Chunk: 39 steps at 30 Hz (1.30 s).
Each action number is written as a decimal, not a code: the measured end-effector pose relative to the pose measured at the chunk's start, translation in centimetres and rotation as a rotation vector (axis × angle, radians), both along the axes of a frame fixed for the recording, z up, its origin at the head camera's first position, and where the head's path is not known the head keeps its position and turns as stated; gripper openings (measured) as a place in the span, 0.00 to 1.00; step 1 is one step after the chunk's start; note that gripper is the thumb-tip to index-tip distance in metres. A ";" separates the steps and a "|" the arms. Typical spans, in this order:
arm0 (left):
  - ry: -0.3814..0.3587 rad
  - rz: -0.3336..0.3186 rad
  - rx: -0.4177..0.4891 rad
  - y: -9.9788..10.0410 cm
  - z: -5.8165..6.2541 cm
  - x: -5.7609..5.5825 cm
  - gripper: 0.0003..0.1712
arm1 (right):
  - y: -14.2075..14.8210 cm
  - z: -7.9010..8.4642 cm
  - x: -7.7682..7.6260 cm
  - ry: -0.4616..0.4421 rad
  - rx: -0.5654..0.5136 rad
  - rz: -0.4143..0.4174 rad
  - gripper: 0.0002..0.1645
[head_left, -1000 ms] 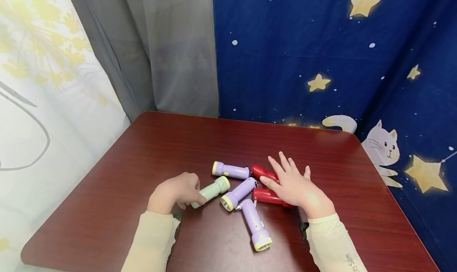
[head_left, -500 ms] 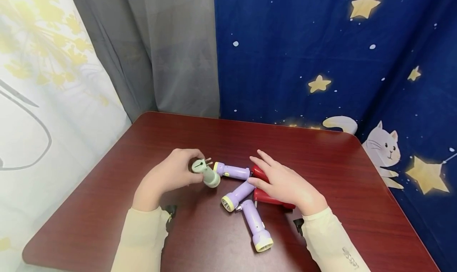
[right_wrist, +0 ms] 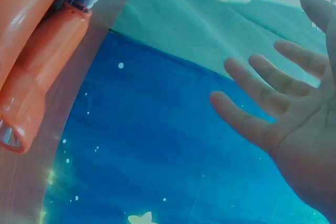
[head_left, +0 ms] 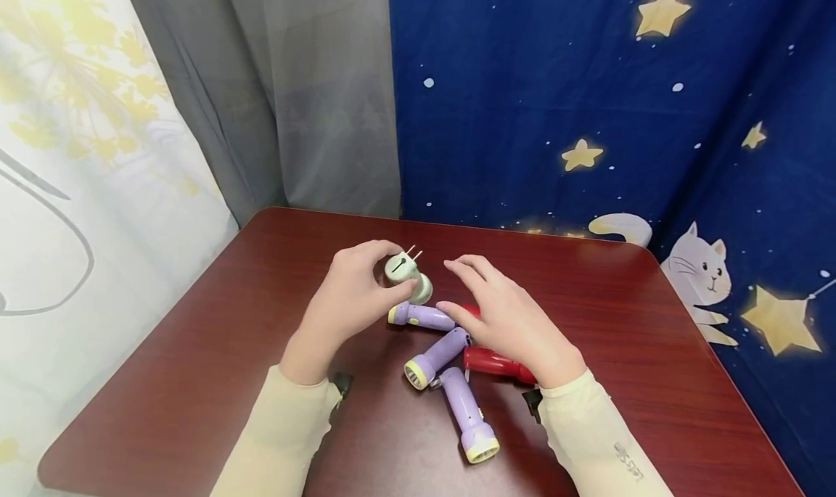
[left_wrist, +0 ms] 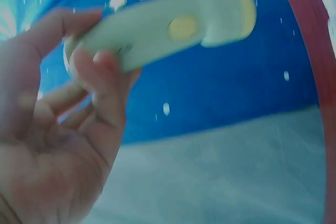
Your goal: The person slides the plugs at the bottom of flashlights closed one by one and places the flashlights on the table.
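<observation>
My left hand [head_left: 349,294] holds a pale green flashlight [head_left: 401,268] by its tail end, above the table. Two thin metal plug prongs stick out from that tail, and a yellow button shows on the body of the green flashlight [left_wrist: 152,31] in the left wrist view. To the right, my right hand [head_left: 516,326] hovers with fingers spread, holding nothing, over two red flashlights [head_left: 493,363]; one is mostly hidden behind it. Three purple flashlights with yellow rims lie close by: one at the back [head_left: 427,317], one in the middle [head_left: 439,356], one in front [head_left: 465,410].
The dark red-brown table [head_left: 281,265] has rounded corners. Behind it hang a grey curtain [head_left: 333,105] and a blue curtain [head_left: 496,120] with stars and a cat. A white patterned cloth [head_left: 85,214] hangs on the left.
My left hand has lifted the green flashlight off the table, turned its tail upward, and moved it away from me and rightward. My right hand has shifted left, toward it.
</observation>
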<state>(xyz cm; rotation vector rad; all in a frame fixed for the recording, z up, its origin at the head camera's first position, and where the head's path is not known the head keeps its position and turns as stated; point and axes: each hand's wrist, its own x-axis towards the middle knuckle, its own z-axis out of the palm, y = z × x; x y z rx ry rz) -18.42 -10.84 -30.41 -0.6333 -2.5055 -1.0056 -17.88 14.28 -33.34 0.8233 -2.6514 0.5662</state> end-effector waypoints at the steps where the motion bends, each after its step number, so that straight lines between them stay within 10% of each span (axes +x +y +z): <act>1: 0.005 0.010 0.020 0.5 0.0 0.0 0.16 | -0.1 0.0 -0.1 0.027 -0.024 0.007 0.40; 15: 0.164 0.057 0.203 5.9 -0.7 -1.1 0.24 | -1.0 -0.3 -0.5 0.326 -0.285 0.037 0.29; 27: 0.151 -0.107 0.099 6.7 -1.2 -1.0 0.27 | 0.0 0.2 -1.1 0.303 -0.348 0.045 0.25; 39: 0.174 -0.291 0.091 6.2 -1.5 -0.9 0.26 | 0.5 1.3 0.5 0.338 -0.297 0.052 0.44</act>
